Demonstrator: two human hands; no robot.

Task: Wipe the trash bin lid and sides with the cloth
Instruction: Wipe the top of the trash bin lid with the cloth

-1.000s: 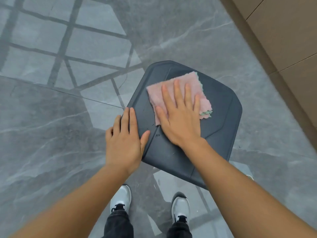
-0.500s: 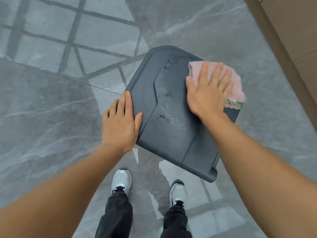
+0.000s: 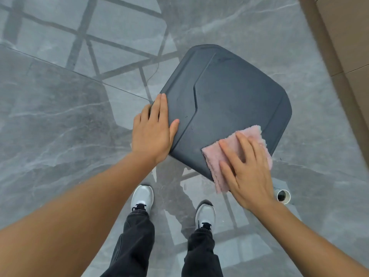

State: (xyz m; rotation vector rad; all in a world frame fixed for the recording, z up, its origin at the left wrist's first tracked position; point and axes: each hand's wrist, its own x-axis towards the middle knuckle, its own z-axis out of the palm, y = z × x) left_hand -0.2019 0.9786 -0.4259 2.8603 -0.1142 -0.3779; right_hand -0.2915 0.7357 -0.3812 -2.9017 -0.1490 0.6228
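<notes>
A dark grey trash bin lid [image 3: 229, 100] fills the middle of the view, seen from above; the bin's sides are hidden beneath it. My right hand [image 3: 247, 168] lies flat on a folded pink cloth [image 3: 217, 156], pressing it onto the lid's near right corner, with part of the cloth hanging over the edge. My left hand [image 3: 153, 130] rests flat against the lid's left edge, fingers together and thumb on top, holding the bin steady.
The bin stands on a glossy grey marble floor [image 3: 60, 126]. A beige wall [image 3: 347, 37] runs along the right. A small white cup-like object [image 3: 283, 195] sits on the floor near my right wrist. My two white shoes [image 3: 142, 196] are just below the lid.
My right hand has drawn the cloth from the lid's far right corner down to its near right corner. The left hand stays on the left edge.
</notes>
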